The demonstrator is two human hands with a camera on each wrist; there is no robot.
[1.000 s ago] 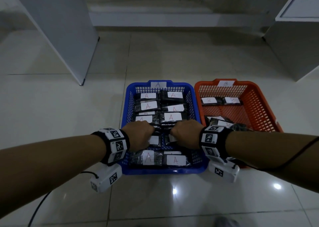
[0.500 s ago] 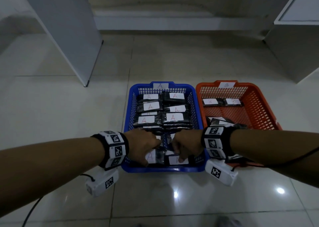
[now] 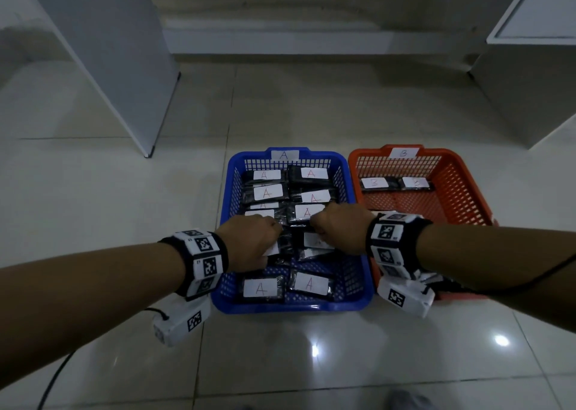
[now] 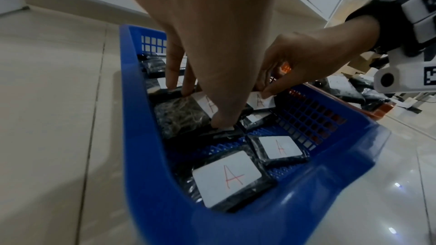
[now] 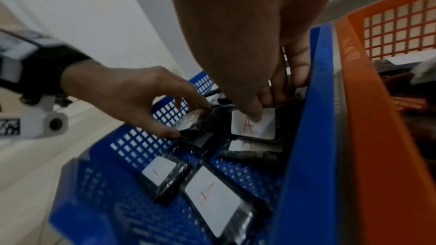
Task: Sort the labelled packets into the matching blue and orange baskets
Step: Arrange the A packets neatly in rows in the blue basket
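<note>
Packets with white labels marked A fill the blue basket, which sits on the tiled floor touching the orange basket to its right. Both hands reach down into the middle of the blue basket. The left hand has its fingers curled down over a black packet, thumb at the near edge and fingertips at the far edge, gripping it. The right hand pinches a second packet, its thumb pressed on the white label and the other fingers curled behind it, close to the blue basket's right wall. Nearer the person than the fingers, two more A packets lie flat side by side on the basket's bottom; beyond the fingers, further A packets are stacked in two columns up to the far wall, which carries an A tag. In the orange basket, two packets marked B lie at the far end under a B tag, and more dark packets sit behind the right wrist. Both wrists wear marker bands.
</note>
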